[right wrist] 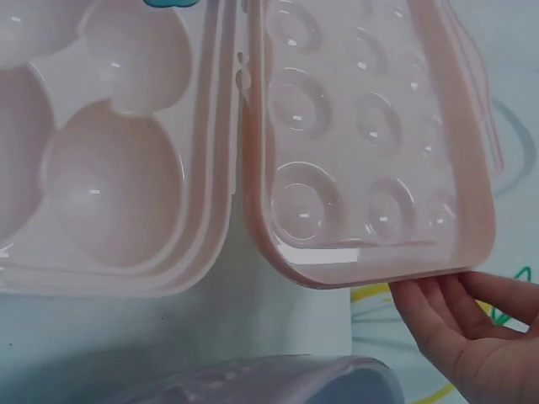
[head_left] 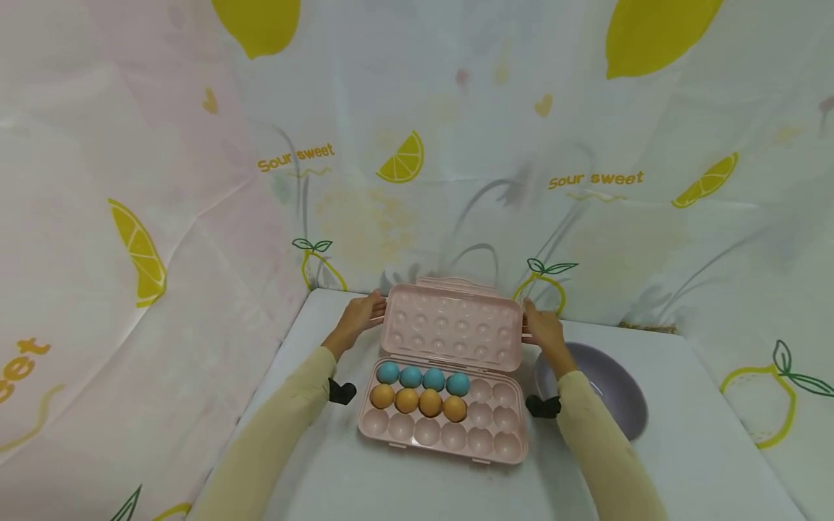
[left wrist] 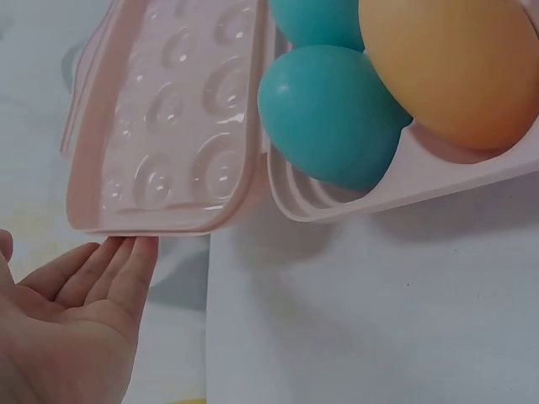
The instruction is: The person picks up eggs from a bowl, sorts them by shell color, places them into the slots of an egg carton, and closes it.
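A pink egg carton (head_left: pixel 426 433) lies opened on the white table, its dimpled lid (head_left: pixel 452 329) raised at the back. Four blue eggs fill part of the rear row, among them a blue egg (head_left: pixel 388 373); yellow-orange eggs, such as the orange egg (head_left: pixel 430 403), sit in front of them. At the lid's left end, my left hand (head_left: pixel 358 317) has straight fingertips (left wrist: pixel 135 261) touching the edge. My right hand (head_left: pixel 544 329) meets the opposite end with extended fingers (right wrist: pixel 429 311). Its thumb is hidden in the right wrist view.
A purple bowl (head_left: pixel 615 391) stands right of the carton, partly behind my right forearm. Bare carton hollows (head_left: pixel 480 440) show along the front row and at the right. A lemon-print sheet (head_left: pixel 456 217) hangs behind the table (head_left: pixel 313 463).
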A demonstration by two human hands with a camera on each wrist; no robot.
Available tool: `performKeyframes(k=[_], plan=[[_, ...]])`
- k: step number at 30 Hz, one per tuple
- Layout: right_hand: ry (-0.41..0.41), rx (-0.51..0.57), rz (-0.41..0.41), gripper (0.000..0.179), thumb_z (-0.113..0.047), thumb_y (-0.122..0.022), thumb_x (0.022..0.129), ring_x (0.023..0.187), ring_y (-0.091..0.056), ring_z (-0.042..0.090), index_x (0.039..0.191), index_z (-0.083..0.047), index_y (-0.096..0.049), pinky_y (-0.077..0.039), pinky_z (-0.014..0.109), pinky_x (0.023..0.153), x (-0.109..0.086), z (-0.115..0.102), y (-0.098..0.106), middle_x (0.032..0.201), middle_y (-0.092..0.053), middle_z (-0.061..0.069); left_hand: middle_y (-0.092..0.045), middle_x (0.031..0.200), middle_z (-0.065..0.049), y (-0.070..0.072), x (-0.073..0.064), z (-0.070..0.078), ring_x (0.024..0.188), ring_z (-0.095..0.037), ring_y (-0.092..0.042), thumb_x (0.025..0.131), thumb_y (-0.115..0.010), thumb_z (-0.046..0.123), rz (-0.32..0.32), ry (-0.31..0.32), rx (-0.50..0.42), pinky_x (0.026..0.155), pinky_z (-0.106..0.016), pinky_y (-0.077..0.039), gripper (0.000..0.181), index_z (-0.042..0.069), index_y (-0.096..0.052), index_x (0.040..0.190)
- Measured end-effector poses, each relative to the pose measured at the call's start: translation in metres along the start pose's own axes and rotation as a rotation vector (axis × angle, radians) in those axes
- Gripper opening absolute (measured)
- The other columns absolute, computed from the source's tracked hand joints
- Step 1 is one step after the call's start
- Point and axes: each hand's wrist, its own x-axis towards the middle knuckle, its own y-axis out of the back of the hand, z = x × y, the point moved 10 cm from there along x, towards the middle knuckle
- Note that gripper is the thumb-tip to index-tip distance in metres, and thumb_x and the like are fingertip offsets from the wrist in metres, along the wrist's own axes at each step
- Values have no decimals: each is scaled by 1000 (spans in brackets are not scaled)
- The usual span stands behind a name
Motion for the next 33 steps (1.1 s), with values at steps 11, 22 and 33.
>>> performKeyframes(k=[11, 22, 33], plan=[[76, 137, -30, 76, -54, -30, 103, 112, -60, 39, 134, 14, -48, -59, 35, 85, -20, -12, 13, 127, -56, 32, -52, 134, -30, 7, -12, 12, 123, -38, -53, 106, -39, 35, -59, -104, -119, 100, -44, -49, 58, -15, -46, 135], [111, 214, -35, 75, -54, -38, 101, 102, -67, 26, 128, 15, -54, -57, 33, 88, -28, -14, 21, 122, -61, 29, -50, 135, -31, 7, -25, 14, 125, -41, -51, 106, -40, 30, -104, -162, -209, 103, -46, -45, 55, -16, -46, 135], [191, 223, 21, 70, -51, -41, 101, 86, -65, 7, 122, 15, -57, -58, 22, 79, -44, -23, 27, 99, -67, 8, -56, 129, -31, 12, -40, 21, 122, -42, -53, 105, -43, 36, -137, -269, -161, 102, -47, -47, 57, -13, -51, 133]])
